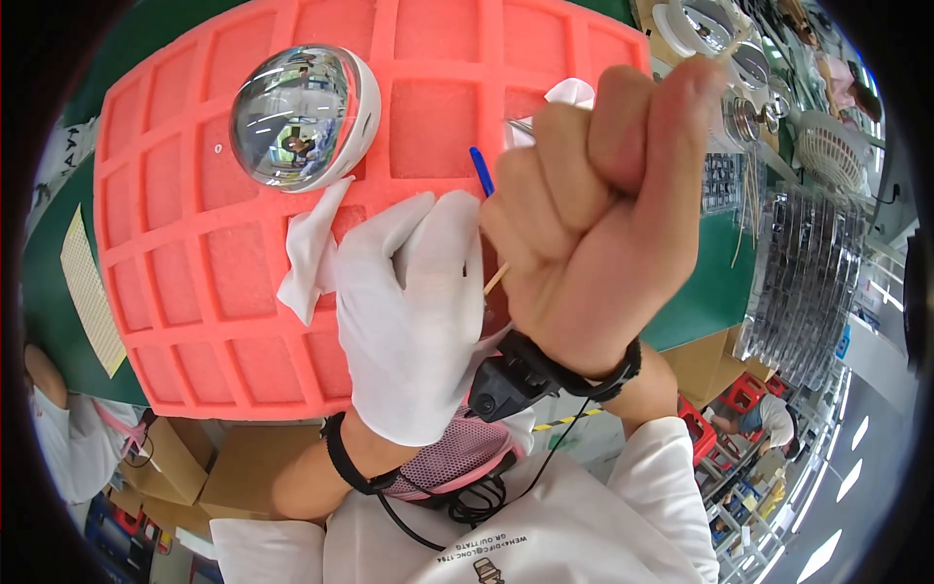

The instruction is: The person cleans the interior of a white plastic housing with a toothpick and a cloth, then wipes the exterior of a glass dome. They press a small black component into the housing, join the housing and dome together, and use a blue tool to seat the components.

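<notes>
My right hand is bare and raised, its fingers curled tight round a thin wooden stick. One end of the stick shows below the fist, the other above the thumb. Close beside it on the left, my left hand wears a white glove. Its fingers are bent in over the tray's near part, and whatever they hold is hidden. A shiny mirrored dome with a white rim rests tilted on the pink foam tray. A crumpled white cloth lies between the dome and my left hand.
A blue pen lies behind my hands. On the green table, stacked clear plastic trays and a white basket stand at the right. A yellowish sheet lies left. Cardboard boxes stand below; other people are at both sides.
</notes>
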Demonstrator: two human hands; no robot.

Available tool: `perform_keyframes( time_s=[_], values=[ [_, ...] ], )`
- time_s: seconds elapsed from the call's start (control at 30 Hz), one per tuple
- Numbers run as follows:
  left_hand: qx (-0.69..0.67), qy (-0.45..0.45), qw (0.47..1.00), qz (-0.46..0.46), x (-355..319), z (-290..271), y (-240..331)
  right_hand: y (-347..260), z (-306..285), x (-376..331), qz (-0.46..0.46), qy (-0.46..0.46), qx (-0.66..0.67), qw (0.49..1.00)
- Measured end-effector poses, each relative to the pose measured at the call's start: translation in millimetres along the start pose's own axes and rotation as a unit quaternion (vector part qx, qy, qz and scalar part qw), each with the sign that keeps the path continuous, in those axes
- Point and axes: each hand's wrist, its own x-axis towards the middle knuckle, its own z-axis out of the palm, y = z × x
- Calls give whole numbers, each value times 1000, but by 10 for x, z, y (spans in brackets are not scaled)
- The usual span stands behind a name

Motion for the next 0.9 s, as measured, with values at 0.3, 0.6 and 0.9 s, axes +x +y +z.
perform_keyframes(
  time_s=[0.3,0.6,0.9],
  values=[
    [5,-16,1000,-13,-14,-64,12,48,-52,27,23,-87,85,992],
    [-60,48,996,-41,-17,-49,62,-39,-270,-6,11,-237,-104,966],
    [-22,58,998,-19,22,-48,44,-23,3,17,-17,-47,-66,997]
  ],
)
